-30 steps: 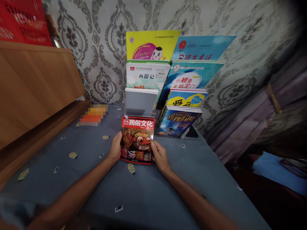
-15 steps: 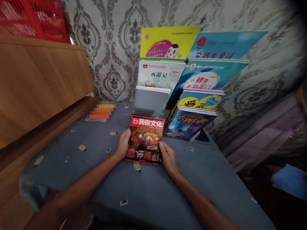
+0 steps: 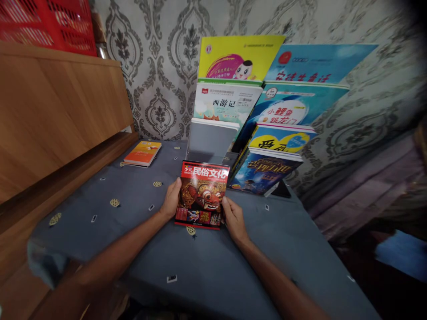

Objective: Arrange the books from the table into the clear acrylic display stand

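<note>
Between my two hands is a red book with Chinese lettering and a carved mask on its cover, front side up. My left hand grips its left edge, thumb at the front. At its right edge, my right hand is closed on the lower part; fingers behind the book are hidden. Just beyond stands a tiered rack of books, with a grey panel at front left and a dark blue book at front right. Higher up are a white-green book, a yellow book and blue ones.
An orange book lies flat at the back left of the cloth-covered table. To the left is a wooden cabinet with a red plastic basket on it. Patterned wallpaper is behind; a curtain hangs at right.
The red book tilts slightly, and light now glints off the upper right of its cover. Both hands keep their hold. The view has shifted a little.
</note>
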{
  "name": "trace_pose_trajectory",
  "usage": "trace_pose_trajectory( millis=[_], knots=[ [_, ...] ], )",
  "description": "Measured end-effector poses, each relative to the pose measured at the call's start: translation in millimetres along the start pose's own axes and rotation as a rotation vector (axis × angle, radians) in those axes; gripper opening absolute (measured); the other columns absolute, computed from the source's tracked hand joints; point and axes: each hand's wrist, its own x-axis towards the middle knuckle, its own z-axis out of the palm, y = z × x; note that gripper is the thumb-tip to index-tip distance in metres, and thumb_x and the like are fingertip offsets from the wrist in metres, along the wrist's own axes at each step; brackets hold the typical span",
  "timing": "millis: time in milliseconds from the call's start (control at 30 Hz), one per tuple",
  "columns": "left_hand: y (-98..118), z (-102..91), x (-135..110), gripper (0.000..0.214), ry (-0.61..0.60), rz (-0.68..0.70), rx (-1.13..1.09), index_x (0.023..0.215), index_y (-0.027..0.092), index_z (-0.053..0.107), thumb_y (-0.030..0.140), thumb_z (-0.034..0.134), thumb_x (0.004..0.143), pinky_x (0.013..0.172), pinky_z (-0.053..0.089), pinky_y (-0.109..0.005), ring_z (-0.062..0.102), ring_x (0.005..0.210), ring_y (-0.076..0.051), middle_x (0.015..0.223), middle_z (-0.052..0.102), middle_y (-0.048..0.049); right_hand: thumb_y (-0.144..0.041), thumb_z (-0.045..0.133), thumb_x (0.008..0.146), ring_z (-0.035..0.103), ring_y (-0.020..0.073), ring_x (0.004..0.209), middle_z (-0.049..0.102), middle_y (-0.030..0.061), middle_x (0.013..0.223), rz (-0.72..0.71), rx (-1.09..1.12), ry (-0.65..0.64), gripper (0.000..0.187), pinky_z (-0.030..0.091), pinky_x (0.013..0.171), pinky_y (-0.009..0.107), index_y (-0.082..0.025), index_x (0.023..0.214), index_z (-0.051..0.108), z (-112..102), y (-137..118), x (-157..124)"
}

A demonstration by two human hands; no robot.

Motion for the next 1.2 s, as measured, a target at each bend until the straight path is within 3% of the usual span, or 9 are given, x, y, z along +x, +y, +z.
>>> trace_pose_trajectory(
  millis=[167,400,600,800,1033,1200],
  knots=[
    [-2,-1.7,1,0.062,0.048,-0.042,-0.014,0.103,0.014,0.074,0.069,0.066,0.075,0.095,0.054,-0.042,0.067,0.111,-0.031,0.101,0.078,-0.0085,-0.074,0.047,0.085,0.034,0.0116,0.046,0.039,-0.0048,0.052,0.003,0.001,0.001,0.056,0.029,0.040,0.024,-0.022,0.066,0.053,0,0,0],
    [-5,-0.2,2,0.063,0.095,-0.135,-0.122,0.098,0.014,0.074,0.068,0.075,0.067,0.092,0.055,-0.040,0.071,0.100,-0.029,0.098,0.078,-0.0089,-0.075,0.048,0.084,0.034,0.0109,0.046,0.042,-0.0045,0.053,0.024,0.028,-0.023,0.056,0.029,0.040,0.024,-0.021,0.066,0.053,0,3,0],
    [-7,-8.0,8,0.055,0.039,-0.230,-0.136,0.094,0.015,0.074,0.065,0.073,0.071,0.089,0.055,-0.039,0.072,0.098,-0.027,0.092,0.078,-0.0083,-0.076,0.051,0.082,0.037,0.0103,0.045,0.040,-0.0052,0.050,0.057,0.063,-0.065,0.058,0.033,0.040,0.023,-0.022,0.062,0.049,0,3,0],
    [-7,-20.8,21,0.051,0.051,-0.131,0.014,0.090,0.018,0.072,0.061,0.080,0.062,0.089,0.053,-0.034,0.070,0.098,-0.025,0.096,0.077,-0.0038,-0.068,0.059,0.082,0.039,0.0090,0.044,0.046,-0.0053,0.055,0.105,0.200,-0.117,0.049,0.033,0.038,0.021,-0.021,0.070,0.055,2,6,1],
    [-5,-20.8,19,0.061,-0.093,-0.134,0.175,0.120,0.022,0.067,0.057,0.074,0.071,0.096,0.049,-0.036,0.065,0.110,-0.027,0.115,0.073,-0.0052,-0.062,0.070,0.073,0.038,0.0071,0.043,0.051,-0.0058,0.059,0.175,0.442,0.027,0.042,0.030,0.037,0.020,-0.022,0.078,0.058,-5,5,13],
    [-6,-30.2,25,0.054,-0.184,-0.102,0.385,0.119,0.022,0.069,0.052,0.071,0.075,0.093,0.050,-0.035,0.067,0.101,-0.025,0.116,0.073,-0.0056,-0.059,0.066,0.075,0.044,0.0092,0.047,0.055,-0.0051,0.062,0.121,0.320,0.106,0.039,0.034,0.040,0.021,-0.022,0.089,0.063,-13,15,20]
  ],
)
